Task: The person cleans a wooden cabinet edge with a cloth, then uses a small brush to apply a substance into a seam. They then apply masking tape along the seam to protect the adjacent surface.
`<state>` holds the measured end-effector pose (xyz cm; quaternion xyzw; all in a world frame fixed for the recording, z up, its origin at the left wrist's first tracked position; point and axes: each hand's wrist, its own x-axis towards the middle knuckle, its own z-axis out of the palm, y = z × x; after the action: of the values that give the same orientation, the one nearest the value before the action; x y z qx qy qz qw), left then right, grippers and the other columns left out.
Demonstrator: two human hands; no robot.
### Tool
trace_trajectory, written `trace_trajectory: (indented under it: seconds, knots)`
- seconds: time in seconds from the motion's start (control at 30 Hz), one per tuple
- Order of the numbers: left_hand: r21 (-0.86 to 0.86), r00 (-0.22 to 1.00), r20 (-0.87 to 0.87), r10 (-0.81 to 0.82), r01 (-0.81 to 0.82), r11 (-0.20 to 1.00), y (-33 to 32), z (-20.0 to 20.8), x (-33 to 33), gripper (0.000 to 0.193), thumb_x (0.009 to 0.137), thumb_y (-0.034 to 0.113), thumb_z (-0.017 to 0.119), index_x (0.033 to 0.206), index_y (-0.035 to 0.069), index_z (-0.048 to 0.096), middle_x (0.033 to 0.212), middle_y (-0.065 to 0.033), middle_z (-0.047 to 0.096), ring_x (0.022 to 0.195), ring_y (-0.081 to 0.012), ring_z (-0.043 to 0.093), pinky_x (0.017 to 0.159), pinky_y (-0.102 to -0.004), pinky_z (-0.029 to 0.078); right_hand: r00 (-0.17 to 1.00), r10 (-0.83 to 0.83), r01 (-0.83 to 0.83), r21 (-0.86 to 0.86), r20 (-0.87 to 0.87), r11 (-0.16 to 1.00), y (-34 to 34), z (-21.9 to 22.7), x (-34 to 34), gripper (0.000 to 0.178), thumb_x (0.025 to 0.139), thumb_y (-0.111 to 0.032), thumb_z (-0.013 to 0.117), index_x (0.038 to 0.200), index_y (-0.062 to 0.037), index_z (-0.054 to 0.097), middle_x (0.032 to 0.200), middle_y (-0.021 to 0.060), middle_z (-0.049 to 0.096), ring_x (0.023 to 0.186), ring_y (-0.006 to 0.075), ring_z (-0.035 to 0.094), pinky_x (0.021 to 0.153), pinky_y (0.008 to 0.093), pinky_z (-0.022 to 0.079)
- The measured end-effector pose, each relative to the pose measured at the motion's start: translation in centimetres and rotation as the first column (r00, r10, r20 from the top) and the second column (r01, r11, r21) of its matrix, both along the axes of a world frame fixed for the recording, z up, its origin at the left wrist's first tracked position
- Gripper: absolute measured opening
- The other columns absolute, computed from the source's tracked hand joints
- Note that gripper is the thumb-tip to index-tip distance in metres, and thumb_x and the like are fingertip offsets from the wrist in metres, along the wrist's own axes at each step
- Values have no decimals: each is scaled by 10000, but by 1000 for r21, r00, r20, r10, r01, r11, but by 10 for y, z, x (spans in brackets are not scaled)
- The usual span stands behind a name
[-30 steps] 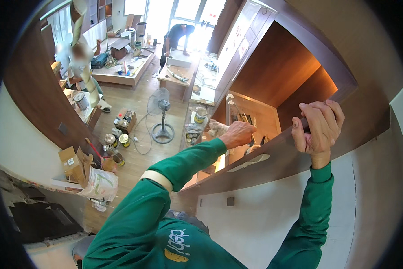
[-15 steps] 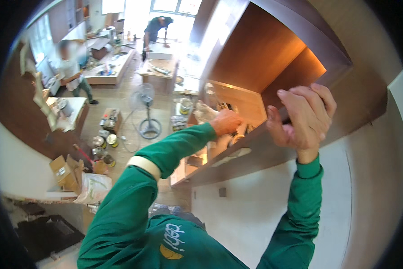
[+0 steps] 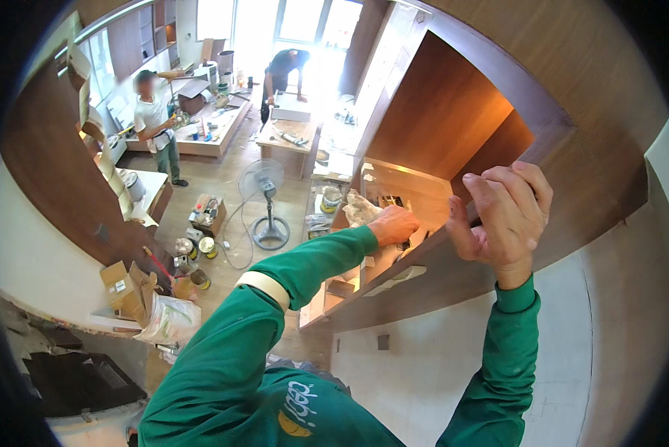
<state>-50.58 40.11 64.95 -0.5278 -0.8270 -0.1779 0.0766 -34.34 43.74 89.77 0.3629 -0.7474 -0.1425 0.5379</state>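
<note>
My left hand (image 3: pixel 394 226) reaches down into the lit wooden cabinet (image 3: pixel 468 119), its fingers closed low among small things on the shelf. What they hold, if anything, is hidden. Next to that hand lies a crumpled pale plastic bag (image 3: pixel 360 209), with small dark items (image 3: pixel 391 201) behind it. Around my left forearm sits a cream band (image 3: pixel 263 289), like a roll of tape. My right hand (image 3: pixel 504 220) is raised in front of the cabinet's near edge. Its fingers are loosely curved with the thumb apart, and nothing shows in it.
On the floor at left stand a fan (image 3: pixel 268 195), paint cans (image 3: pixel 208 247), an open cardboard box (image 3: pixel 126 289) and a white sack (image 3: pixel 169 319). One person (image 3: pixel 156 123) stands by a low cluttered platform (image 3: pixel 208 145); another (image 3: pixel 282 74) bends over a worktable (image 3: pixel 286 138).
The view has shifted, so the room appears further right and lower. My left hand stays low in the cabinet; my right hand keeps nearly the same pose. The standing person has turned more upright.
</note>
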Motion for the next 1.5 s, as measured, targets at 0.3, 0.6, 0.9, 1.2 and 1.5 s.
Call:
trace_trajectory:
  seconds: [0.3,0.6,0.9,1.2,1.5]
  knots:
    - [35,998,-55,37,-35,999,13,-5,5,126,731,127,618,773,60,718,783,-144,703,755,-334,701,618,-432,547,1000,22,-22,13,-19,1000,-1,2,5,237,690,-108,713,908,-25,669,731,82,623,767,232,627,907,412,465]
    - [41,996,-36,78,-76,996,4,-1,9,118,730,128,628,764,48,709,767,-136,702,750,-323,704,607,-423,540,999,46,-45,26,-18,999,5,0,1,245,701,-120,707,920,-14,676,764,108,647,793,244,634,930,418,463]
    - [118,992,-71,107,-98,988,3,-11,1,127,728,145,608,744,60,702,700,-139,674,708,-327,694,576,-441,519,996,81,-81,19,-22,997,6,-1,-1,250,699,-112,709,924,-8,675,743,96,632,777,235,630,920,412,472]
    - [267,996,73,59,-76,961,-5,-4,3,162,682,76,614,835,67,668,749,-147,651,732,-339,661,616,-464,500,993,110,-109,23,-47,994,5,3,-1,251,712,-99,705,937,8,677,758,103,642,786,238,635,903,412,484]
    - [317,988,142,52,-95,944,-19,20,17,286,706,46,599,966,106,700,805,-132,677,729,-335,655,631,-455,502,991,129,-128,26,-29,991,7,3,1,262,739,-113,700,965,19,693,858,132,689,895,264,673,944,421,482]
